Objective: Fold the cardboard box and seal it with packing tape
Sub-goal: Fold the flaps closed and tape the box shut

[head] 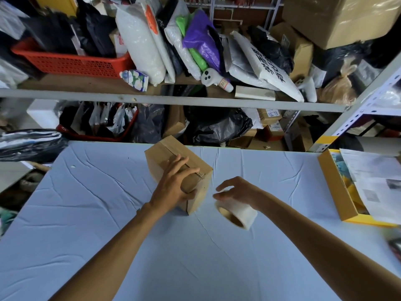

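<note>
While one cardboard box (159,158) stands on the bench (86,213), toward the far edge and turned corner-on to the person, its top flaps lie closed; a single glossy strip of tape (171,149) runs along the top seam and ends raggedly at the near right corner. The left hand (173,185) lies over the top of that box, fingers spread across the seam and thumb hooked down onto the near side face, so this grip is on the box itself. Just beside the box, to its right, is one roll of packing tape (240,211), pale and tilted, its hollow core facing left; the right hand (238,192) sits over it, fingers loosely curled out past the roll. That hand and the roll are blurred, and I cannot tell whether the grip closes on the roll or only touches it.

One pale blue, creased cloth covers the whole bench; at its right edge lies one open yellow box (334,185) with printed papers (377,183) on top. Behind the bench stands a grey metal shelf (173,101); two red baskets (71,64) sit there, one on the upper level and one below, among black bags (217,124), white padded bags (141,40) and several brown cartons (338,20).
</note>
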The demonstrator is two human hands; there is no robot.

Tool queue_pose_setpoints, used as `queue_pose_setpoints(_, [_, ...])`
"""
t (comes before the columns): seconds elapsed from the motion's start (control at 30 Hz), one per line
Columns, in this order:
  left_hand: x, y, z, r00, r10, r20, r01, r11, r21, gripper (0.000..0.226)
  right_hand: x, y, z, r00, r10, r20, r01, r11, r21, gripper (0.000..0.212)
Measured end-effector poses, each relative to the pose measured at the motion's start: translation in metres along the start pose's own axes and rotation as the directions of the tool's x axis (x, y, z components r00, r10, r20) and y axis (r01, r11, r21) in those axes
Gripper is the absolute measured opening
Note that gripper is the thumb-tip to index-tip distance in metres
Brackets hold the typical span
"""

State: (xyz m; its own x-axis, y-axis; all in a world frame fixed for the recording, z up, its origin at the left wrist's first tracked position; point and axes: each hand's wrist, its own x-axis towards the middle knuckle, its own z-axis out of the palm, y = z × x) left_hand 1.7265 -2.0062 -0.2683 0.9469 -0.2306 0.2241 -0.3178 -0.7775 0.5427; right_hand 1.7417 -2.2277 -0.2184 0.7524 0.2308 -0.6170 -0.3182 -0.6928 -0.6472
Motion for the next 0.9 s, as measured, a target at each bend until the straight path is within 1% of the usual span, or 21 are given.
queue_pose_setpoints(0.07, [-0.001, -0.003, -0.003, 1.000, -0.006, -0.002, 0.006, 1.000, -0.006, 0.059, -0.004, 0.002, -0.003, 0.996, -0.091, 0.000, 0.091, 0.995, 0.045, 0.023])
queue_pose_setpoints(0.13, [-0.003, -0.007, -0.005, 1.000, 0.000, -0.010, 0.000, 1.000, -0.010, 0.058, -0.008, 0.004, -0.008, 0.991, -0.122, 0.051, 0.115, 0.986, 0.117, 0.017])
queue_pose_setpoints(0.2, [-0.006, -0.008, -0.006, 1.000, 0.003, -0.021, -0.003, 1.000, -0.005, 0.057, -0.010, 0.006, -0.010, 0.987, -0.105, 0.124, 0.078, 0.976, 0.203, 0.023])
queue_pose_setpoints(0.23, [-0.007, -0.007, -0.006, 1.000, 0.003, -0.026, -0.003, 1.000, -0.003, 0.056, -0.009, 0.006, -0.010, 0.985, -0.092, 0.144, 0.060, 0.975, 0.212, 0.026])
queue_pose_setpoints(0.3, [-0.009, -0.007, -0.005, 0.999, 0.008, -0.042, -0.008, 1.000, -0.005, 0.056, -0.006, 0.006, -0.008, 0.984, -0.058, 0.168, 0.030, 0.986, 0.166, 0.030])
queue_pose_setpoints(0.4, [-0.012, -0.004, -0.003, 0.998, 0.006, -0.066, -0.008, 1.000, -0.028, 0.057, -0.004, 0.006, -0.005, 0.984, 0.034, 0.176, -0.057, 0.990, 0.126, 0.035])
queue_pose_setpoints(0.47, [-0.013, -0.003, -0.002, 0.996, -0.006, -0.085, 0.003, 0.999, -0.038, 0.058, -0.002, 0.008, 0.000, 0.985, 0.113, 0.127, -0.122, 0.990, 0.064, 0.031])
queue_pose_setpoints(0.53, [-0.012, -0.001, -0.001, 0.998, -0.007, -0.058, 0.006, 1.000, -0.022, 0.059, -0.001, 0.012, 0.003, 0.986, 0.159, 0.055, -0.155, 0.985, -0.074, 0.032])
queue_pose_setpoints(0.57, [-0.012, -0.001, 0.000, 0.999, -0.013, -0.043, 0.012, 1.000, -0.015, 0.059, -0.002, 0.014, 0.004, 0.989, 0.139, 0.051, -0.132, 0.983, -0.128, 0.031])
queue_pose_setpoints(0.6, [-0.012, 0.000, 0.000, 0.999, -0.024, -0.035, 0.023, 1.000, -0.014, 0.059, -0.002, 0.016, 0.003, 0.993, 0.098, 0.072, -0.088, 0.987, -0.136, 0.029])
queue_pose_setpoints(0.67, [-0.011, -0.002, 0.001, 0.998, -0.041, -0.039, 0.039, 0.999, -0.031, 0.059, -0.003, 0.020, -0.001, 0.994, -0.011, 0.105, 0.015, 0.999, -0.039, 0.022])
queue_pose_setpoints(0.7, [-0.010, -0.002, 0.000, 0.998, -0.042, -0.040, 0.040, 0.998, -0.038, 0.060, -0.004, 0.020, -0.002, 0.994, -0.050, 0.095, 0.050, 0.999, 0.005, 0.019])
queue_pose_setpoints(0.8, [-0.010, -0.005, -0.003, 0.999, 0.024, -0.023, -0.024, 1.000, -0.004, 0.062, -0.002, 0.025, -0.004, 0.997, -0.073, 0.033, 0.070, 0.994, 0.085, 0.011])
queue_pose_setpoints(0.9, [-0.008, -0.003, -0.002, 0.996, 0.084, -0.002, -0.084, 0.994, 0.070, 0.063, -0.002, 0.031, -0.009, 0.993, -0.117, 0.023, 0.112, 0.981, 0.157, 0.007])
